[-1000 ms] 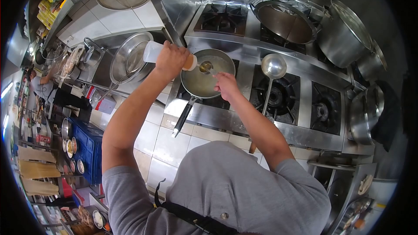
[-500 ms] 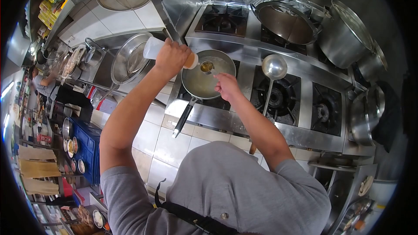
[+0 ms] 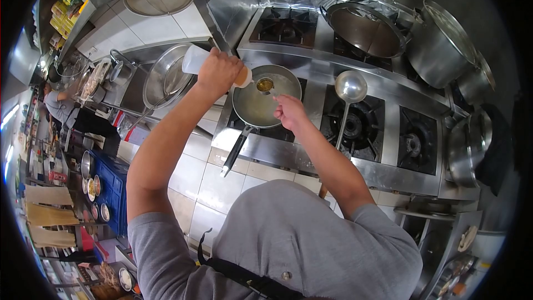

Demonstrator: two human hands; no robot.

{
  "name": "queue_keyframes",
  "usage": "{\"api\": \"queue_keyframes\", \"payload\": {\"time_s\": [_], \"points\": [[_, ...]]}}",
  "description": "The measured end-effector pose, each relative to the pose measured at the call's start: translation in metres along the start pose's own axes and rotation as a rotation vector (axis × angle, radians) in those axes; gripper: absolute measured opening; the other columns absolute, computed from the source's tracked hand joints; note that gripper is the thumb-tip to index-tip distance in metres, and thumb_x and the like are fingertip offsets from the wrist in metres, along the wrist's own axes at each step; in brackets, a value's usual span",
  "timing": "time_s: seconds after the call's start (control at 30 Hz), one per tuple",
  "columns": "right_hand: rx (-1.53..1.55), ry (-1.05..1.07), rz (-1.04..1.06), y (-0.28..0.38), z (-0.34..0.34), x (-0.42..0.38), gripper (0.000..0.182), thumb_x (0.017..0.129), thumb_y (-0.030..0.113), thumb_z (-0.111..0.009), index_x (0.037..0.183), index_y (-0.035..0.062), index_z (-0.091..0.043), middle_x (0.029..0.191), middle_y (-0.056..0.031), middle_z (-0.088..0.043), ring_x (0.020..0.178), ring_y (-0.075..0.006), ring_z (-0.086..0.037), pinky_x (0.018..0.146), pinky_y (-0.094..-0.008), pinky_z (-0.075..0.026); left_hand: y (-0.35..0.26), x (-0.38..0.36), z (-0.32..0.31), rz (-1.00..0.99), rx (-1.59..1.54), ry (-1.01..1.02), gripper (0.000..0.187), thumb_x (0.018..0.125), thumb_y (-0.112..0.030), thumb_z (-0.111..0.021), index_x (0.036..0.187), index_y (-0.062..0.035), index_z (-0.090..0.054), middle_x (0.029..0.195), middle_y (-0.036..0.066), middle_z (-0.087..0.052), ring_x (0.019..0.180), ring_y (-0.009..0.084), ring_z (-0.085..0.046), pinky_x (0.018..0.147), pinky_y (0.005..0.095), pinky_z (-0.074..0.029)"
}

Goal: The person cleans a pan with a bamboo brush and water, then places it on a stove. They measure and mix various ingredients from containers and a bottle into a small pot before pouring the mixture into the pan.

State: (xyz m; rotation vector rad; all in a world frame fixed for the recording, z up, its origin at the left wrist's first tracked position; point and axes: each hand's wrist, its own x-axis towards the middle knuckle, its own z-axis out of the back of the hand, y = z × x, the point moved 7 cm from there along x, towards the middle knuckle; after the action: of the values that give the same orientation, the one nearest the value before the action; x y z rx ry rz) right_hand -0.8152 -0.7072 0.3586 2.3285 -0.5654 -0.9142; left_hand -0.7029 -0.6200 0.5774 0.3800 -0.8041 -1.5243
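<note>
**Squeeze bottle tipped over spoon above frying pan**

Left hand (image 3: 217,72) wrapped around squeeze bottle (image 3: 195,60) — tilted, orange tip just touching small spoon (image 3: 265,85). Right hand (image 3: 290,112) closed on spoon's handle, bowl filled with amber liquid, held over frying pan (image 3: 261,105) on near-left burner. Ladle (image 3: 350,86) resting right of pan; wok (image 3: 363,29) farther back.

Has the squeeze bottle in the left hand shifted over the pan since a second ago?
No. The squeeze bottle in the left hand keeps its tip by the spoon over the pan.
</note>
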Motion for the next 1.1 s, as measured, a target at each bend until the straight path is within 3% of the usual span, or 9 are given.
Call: {"api": "queue_keyframes", "payload": {"time_s": [1.1], "points": [[-0.011, -0.008, 0.006, 0.007, 0.001, -0.005, 0.002, 0.089, 0.002, -0.057, 0.091, 0.0009, -0.057, 0.083, -0.0032, -0.042, 0.063, -0.0122, -0.039, 0.048, -0.0266, -0.035, 0.003, 0.009, -0.005, 0.041, -0.050, 0.081, 0.016, 0.084, -0.014, -0.060, 0.098, -0.0143, -0.067, 0.092, 0.000, -0.069, 0.088, 0.0183, -0.066, 0.084, 0.0355, -0.044]]}}
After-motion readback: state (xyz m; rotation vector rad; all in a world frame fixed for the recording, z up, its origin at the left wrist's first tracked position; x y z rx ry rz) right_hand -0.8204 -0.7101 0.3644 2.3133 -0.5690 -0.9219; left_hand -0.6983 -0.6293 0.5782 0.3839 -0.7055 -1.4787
